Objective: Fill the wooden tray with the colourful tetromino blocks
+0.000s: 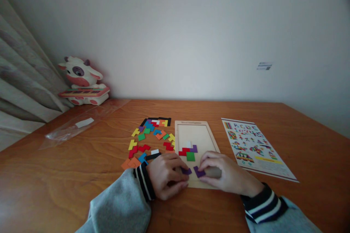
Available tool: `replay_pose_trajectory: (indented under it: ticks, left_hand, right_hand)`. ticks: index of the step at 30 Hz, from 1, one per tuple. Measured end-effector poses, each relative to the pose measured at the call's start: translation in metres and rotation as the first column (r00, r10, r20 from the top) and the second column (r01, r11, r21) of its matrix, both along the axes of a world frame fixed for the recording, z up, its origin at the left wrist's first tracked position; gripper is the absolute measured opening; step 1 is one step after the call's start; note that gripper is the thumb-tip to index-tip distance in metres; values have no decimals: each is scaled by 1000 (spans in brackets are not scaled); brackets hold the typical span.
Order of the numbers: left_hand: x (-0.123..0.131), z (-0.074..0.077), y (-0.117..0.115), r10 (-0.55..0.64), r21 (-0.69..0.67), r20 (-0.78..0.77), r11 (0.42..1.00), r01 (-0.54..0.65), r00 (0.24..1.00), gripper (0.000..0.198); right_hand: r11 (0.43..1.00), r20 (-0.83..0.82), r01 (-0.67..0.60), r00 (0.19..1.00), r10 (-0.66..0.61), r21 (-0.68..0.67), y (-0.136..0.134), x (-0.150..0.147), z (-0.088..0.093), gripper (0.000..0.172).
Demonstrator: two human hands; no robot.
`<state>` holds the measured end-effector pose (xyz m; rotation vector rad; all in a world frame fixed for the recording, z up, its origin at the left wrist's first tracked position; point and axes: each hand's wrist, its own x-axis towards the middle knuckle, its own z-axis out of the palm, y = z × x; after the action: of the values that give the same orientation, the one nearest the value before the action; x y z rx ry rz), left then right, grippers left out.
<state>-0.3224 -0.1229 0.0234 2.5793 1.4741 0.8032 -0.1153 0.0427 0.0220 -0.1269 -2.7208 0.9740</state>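
Observation:
A pale wooden puzzle board point(202, 136) lies in front of me. On it, a white piece point(189, 144), a red piece point(184, 151), a purple piece point(194, 149) and a green square point(190, 156) touch one another. My left hand point(168, 175) rests at the board's lower left, fingers curled over a dark purple piece point(186, 171). At the lower right, my right hand point(221, 171) pinches another purple piece point(199, 172) between thumb and fingers. The two lower purple pieces lie apart from each other.
Many coloured pieces point(141, 137) are scattered left of the board. A printed pattern sheet point(257, 145) lies to the right. Farther left are a clear plastic bag point(68, 131) and a cow-shaped toy keyboard point(84, 93). A wall stands behind the table point(82, 174).

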Motion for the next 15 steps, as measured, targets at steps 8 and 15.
replay_pose_trajectory:
  ticks: [8, 15]
  left_hand:
    - [4, 0, -1, 54, -63, -6, 997, -55, 999, 39]
    - [7, 4, -1, 86, -54, -78, 994, -90, 993, 37]
  right_hand:
    - [998, 29, 56, 998, -57, 36, 3, -2, -7, 17]
    - [993, 36, 72, 996, -76, 96, 1, -2, -5, 18]
